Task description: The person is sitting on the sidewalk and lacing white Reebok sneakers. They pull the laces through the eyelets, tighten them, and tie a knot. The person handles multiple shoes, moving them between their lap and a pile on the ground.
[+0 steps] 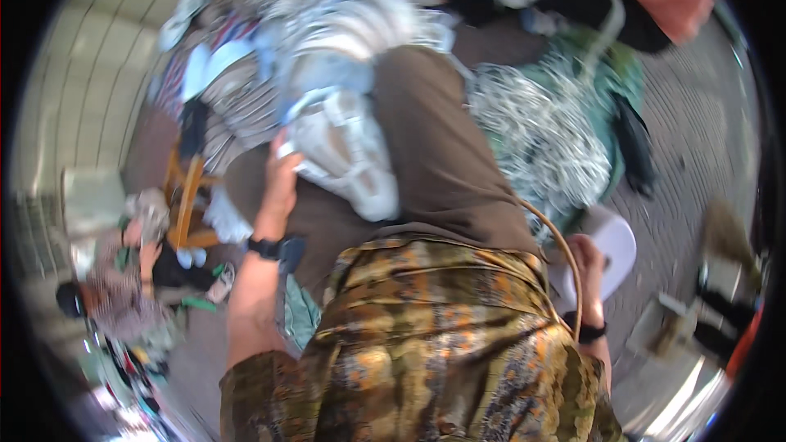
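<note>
A white shoe upper lies across my lap, blurred by motion. At its left edge is my left hand, with the fingers closed on the edge and partly hidden. Low on the right side, my right hand is beside a pale plastic stool. Its fingers are bent and smeared, so I cannot make out whether they grip anything. A thin curved brown rod passes between that hand and my leg. Just beyond my knees sits a row of stacked whitish shoe pieces.
To my right lies a large heap of white laces on green cloth. More stacked pieces and a wooden stool stand on the left. Another person sits at far left. A broom is at far right.
</note>
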`<state>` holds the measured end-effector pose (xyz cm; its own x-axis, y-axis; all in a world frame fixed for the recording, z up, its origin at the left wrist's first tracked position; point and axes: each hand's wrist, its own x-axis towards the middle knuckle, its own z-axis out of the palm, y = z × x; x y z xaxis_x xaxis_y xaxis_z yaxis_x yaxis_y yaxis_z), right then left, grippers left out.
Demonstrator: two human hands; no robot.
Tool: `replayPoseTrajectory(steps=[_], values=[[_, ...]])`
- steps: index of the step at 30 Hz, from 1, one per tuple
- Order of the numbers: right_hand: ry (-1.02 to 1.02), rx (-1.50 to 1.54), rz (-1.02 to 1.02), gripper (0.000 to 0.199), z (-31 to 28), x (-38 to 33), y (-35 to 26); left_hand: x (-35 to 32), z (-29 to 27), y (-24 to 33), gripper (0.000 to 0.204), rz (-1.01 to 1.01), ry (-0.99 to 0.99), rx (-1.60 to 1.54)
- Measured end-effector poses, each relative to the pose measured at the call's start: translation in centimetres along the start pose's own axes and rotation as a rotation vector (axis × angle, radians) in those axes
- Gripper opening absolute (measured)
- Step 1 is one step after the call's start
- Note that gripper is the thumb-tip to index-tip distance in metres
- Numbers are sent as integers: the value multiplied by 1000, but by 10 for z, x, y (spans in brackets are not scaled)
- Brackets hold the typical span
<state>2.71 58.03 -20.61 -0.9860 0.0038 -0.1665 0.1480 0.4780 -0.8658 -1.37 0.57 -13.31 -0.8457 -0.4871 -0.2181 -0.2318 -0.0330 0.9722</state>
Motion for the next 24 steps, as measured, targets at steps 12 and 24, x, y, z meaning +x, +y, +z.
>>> replayPoseTrajectory(steps=[12,24], values=[[-708,-274,-861,12,142,122,-295,-5,0,23,74,18,-168,264],[-586,-311,-922,9,262,200,-319,-11,3,27,74,51,-140,356]])
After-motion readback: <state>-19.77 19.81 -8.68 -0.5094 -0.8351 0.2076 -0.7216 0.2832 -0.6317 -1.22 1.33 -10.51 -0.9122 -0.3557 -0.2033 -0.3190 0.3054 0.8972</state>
